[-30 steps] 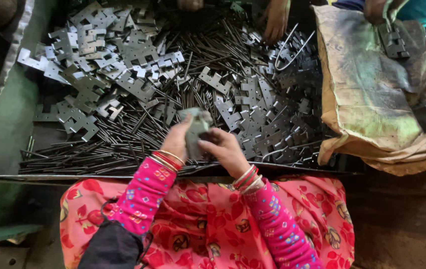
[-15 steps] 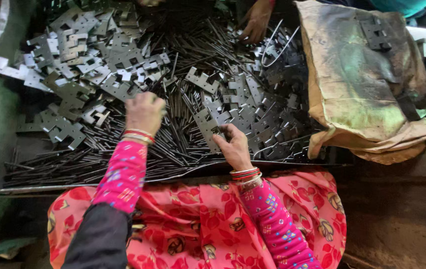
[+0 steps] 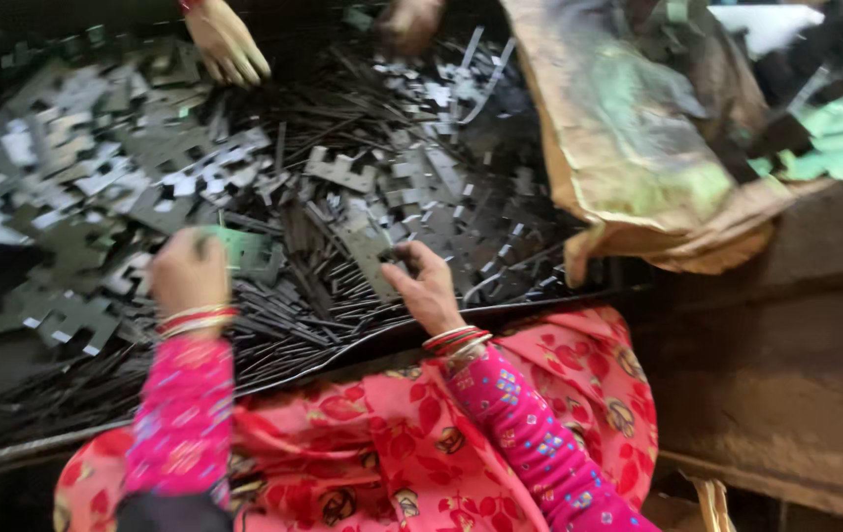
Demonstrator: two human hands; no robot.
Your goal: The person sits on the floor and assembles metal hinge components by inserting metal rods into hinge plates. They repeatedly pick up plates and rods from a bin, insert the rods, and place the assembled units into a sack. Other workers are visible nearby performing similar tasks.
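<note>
Flat metal plate sits pinched in the left hand; the right hand presses spread fingers on the scrap pile, tray edge just behind both wrists.

Dim, murky light all round, blurred at the edges. Dark worn desk edge low in front, a brown stained sack slumped at the right, bare brown floor beside it.

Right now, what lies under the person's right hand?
The right hand rests on a heap of thin dark metal strips and notched flat metal plates. Its fingertips touch one plate. Whatever lies deeper in the heap is covered.
</note>
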